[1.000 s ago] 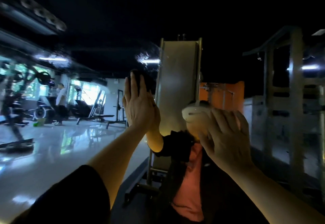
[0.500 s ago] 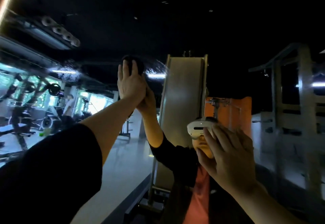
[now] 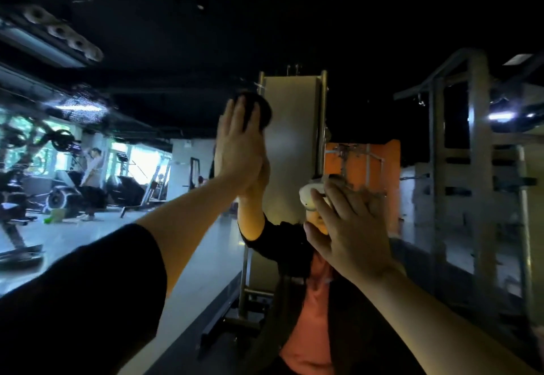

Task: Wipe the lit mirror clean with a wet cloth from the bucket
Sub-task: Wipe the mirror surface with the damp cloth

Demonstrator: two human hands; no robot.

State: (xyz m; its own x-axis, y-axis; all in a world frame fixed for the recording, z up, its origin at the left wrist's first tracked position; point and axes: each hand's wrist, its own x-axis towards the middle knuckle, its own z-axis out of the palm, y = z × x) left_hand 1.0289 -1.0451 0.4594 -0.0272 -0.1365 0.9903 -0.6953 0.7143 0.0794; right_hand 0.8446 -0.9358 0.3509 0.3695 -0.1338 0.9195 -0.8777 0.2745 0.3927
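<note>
Left hand [image 3: 238,145] shifted rightward; no writing.

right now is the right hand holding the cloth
No, the right hand rests flat and bare on the mirror; the dark cloth sits under the left hand.

Dim gym: black ceiling [image 3: 206,36], bright windows [image 3: 141,162], glossy floor [image 3: 88,236].

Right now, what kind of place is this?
Most likely a gym, seen in a wall mirror: a plate-loaded machine, a bench and a steel rack show in the reflection.
</note>
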